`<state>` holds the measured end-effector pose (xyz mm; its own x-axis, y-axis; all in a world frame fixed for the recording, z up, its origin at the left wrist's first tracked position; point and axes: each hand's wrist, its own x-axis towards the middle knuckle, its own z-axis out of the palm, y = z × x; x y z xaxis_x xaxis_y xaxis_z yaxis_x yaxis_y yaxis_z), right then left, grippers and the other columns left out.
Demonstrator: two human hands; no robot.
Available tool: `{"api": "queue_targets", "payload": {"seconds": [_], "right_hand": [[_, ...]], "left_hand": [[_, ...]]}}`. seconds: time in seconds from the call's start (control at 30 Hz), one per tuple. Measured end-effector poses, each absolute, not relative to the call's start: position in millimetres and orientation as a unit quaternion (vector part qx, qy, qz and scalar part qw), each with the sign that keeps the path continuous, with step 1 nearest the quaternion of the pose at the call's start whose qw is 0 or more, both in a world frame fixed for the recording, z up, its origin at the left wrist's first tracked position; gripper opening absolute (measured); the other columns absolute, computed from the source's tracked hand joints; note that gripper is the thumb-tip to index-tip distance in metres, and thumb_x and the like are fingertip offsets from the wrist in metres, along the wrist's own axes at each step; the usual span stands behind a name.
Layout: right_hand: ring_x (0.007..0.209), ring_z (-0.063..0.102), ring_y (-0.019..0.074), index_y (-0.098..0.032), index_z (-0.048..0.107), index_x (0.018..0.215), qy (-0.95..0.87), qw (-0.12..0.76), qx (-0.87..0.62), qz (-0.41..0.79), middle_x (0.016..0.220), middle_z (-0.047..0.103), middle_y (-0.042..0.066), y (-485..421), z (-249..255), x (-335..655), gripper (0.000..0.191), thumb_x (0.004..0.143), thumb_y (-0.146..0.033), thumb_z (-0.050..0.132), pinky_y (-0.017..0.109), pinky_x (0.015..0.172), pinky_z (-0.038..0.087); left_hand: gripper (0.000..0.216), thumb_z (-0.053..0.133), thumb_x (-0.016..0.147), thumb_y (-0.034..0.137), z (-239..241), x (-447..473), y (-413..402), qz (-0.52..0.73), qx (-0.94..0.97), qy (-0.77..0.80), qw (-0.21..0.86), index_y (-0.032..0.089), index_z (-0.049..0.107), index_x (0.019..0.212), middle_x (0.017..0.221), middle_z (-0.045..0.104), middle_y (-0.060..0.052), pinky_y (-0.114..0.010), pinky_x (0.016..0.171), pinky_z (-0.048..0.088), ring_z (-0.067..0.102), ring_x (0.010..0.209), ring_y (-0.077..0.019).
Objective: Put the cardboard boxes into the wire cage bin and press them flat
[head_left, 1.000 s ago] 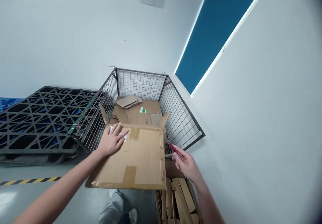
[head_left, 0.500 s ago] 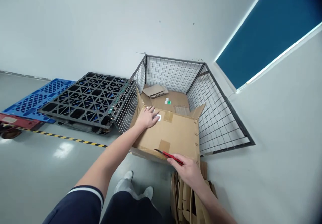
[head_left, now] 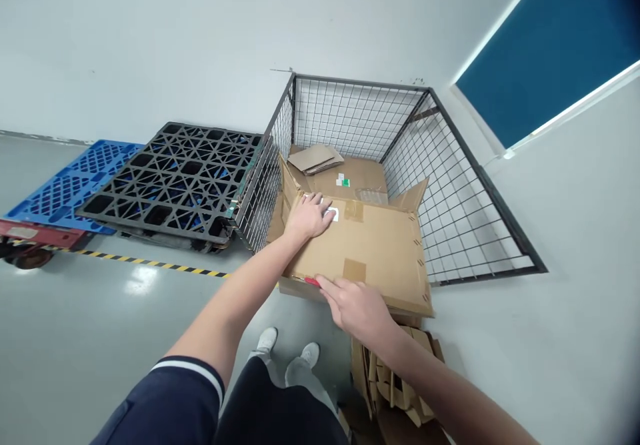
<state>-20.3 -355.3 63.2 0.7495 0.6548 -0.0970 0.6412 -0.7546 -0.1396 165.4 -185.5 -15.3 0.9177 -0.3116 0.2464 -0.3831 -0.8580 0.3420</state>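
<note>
The cardboard box (head_left: 370, 248), resting on the wire cage's (head_left: 465, 165) front rim, looks light yet stiff: left hand (head_left: 310, 215) flat on top, right hand (head_left: 357, 305) apparently closed around a red cutter (head_left: 312, 282) at its near edge.

A cardboard box (head_left: 373, 251) rests tilted on the front edge of a wire cage (head_left: 450, 165) standing in a white corner. The left hand (head_left: 310, 217) lies flat on the box's top, next to a white label (head_left: 334, 214). The right hand (head_left: 355, 306) grips a red cutter (head_left: 312, 282) at the box's near edge — only its tip shows. Flattened cardboard (head_left: 316, 158) lies inside the cage; a black pallet (head_left: 175, 181) sits to the left, over a blue pallet (head_left: 70, 185).
</note>
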Motion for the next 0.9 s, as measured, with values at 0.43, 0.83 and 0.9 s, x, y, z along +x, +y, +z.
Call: {"api": "queue_targets", "payload": {"seconds": [0.43, 0.83, 0.9], "right_hand": [[0.064, 0.066, 0.0232, -0.02, 0.059, 0.134, -0.342, -0.095, -0.927, 0.123, 0.083, 0.069, 0.004, -372, 100, -5, 0.052, 0.084, -0.004, 0.058, 0.034, 0.05, 0.021], [0.068, 0.059, 0.0195, -0.019, 0.062, 0.14, -0.321, -0.225, -0.918, 0.057, 0.089, 0.067, 0.008, -558, 105, -9, 0.066, 0.081, 0.007, 0.052, 0.032, 0.054, 0.021], [0.066, 0.057, 0.0188, -0.023, 0.062, 0.141, -0.316, -0.234, -0.917, 0.061, 0.086, 0.066, 0.006, -592, 109, -12, 0.07, 0.08, 0.009, 0.052, 0.032, 0.055, 0.018]], "left_hand": [[0.049, 0.043, 0.107, 0.051, -15, 192, -190, 0.082, 0.962, -0.189, 0.179, 0.022, 0.065, 0.139, 0.145, 0.058, -0.015, -0.051, 0.119, 0.035, 0.047, 0.138, -0.0337], [0.051, 0.039, 0.107, 0.053, -22, 220, -182, 0.08, 0.965, -0.189, 0.165, 0.023, 0.066, 0.138, 0.134, 0.064, -0.013, -0.048, 0.113, 0.039, 0.053, 0.13, -0.0347], [0.051, 0.039, 0.106, 0.055, -23, 223, -186, 0.077, 0.964, -0.193, 0.163, 0.024, 0.066, 0.138, 0.138, 0.063, -0.013, -0.049, 0.114, 0.038, 0.053, 0.132, -0.0354]]}}
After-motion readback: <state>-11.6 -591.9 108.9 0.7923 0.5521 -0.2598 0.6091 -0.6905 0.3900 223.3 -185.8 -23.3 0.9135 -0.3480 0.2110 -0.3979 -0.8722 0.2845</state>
